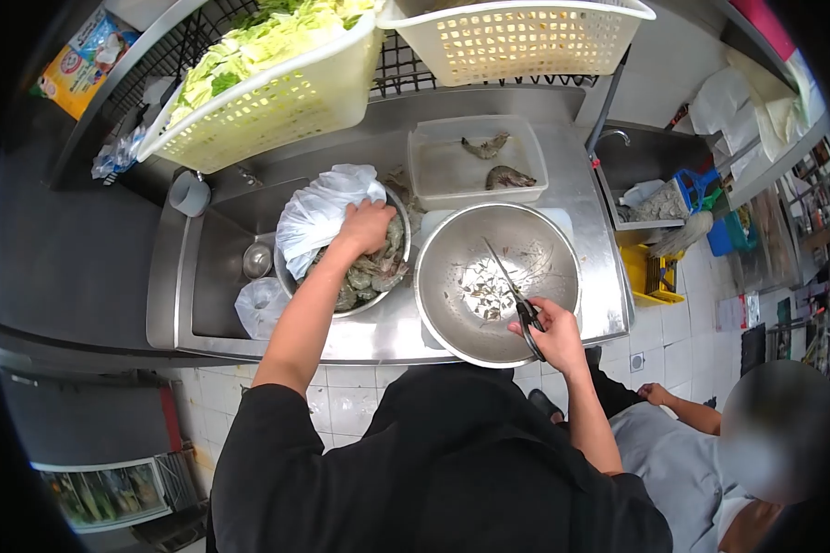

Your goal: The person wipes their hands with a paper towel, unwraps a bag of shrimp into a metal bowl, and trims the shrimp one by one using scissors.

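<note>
My left hand reaches into a metal bowl of raw shrimp, beside a white plastic bag bunched over part of them. Its fingertips are hidden, so I cannot tell if it grips a shrimp. My right hand is closed around the black handles of scissors, blades angled up and left over a wider metal bowl. Small cut-off shrimp bits and thin feelers lie in that bowl. Behind it, a clear plastic container holds two shrimp.
Left of the bowls is a steel sink. Two perforated baskets stand on the rack above, one with chopped leafy greens. A person in grey is close at my right. A mop hangs by the right-hand sink.
</note>
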Available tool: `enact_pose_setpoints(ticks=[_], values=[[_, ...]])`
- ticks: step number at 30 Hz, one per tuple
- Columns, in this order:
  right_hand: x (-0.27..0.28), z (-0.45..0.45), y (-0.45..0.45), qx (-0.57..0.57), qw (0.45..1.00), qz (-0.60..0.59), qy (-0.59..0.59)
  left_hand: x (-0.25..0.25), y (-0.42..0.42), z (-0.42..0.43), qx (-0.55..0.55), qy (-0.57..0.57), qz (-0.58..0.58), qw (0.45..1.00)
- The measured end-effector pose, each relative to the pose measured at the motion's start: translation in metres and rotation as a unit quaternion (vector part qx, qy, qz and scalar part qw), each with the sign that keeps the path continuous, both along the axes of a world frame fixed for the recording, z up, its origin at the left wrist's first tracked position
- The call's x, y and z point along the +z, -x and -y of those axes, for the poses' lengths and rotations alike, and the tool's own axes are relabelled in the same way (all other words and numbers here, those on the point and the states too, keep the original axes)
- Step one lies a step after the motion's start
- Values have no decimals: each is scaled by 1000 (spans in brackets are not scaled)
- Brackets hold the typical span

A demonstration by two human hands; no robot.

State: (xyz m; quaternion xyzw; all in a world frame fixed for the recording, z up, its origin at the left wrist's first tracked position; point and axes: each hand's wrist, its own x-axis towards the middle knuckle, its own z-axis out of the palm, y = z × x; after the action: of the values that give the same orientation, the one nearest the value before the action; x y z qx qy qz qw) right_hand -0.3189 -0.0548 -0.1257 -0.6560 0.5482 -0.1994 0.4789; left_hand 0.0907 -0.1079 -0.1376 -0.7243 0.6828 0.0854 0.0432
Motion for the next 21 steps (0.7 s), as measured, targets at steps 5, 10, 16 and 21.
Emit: enact_pose_setpoints(ticks=[5, 10, 16, 21], values=[[1, -4, -10, 16, 993, 112, -21, 9, -19, 3, 16, 49, -60, 997], [6, -20, -17, 52, 963, 223, -140, 50, 3, -14, 197, 151, -535, 807], [19, -35, -42, 66, 882, 342, -317, 40, 85, -37, 171, 181, -696, 673], [5, -29, -43, 77, 865, 384, -315, 33, 122, -54, 135, 187, -672, 703]])
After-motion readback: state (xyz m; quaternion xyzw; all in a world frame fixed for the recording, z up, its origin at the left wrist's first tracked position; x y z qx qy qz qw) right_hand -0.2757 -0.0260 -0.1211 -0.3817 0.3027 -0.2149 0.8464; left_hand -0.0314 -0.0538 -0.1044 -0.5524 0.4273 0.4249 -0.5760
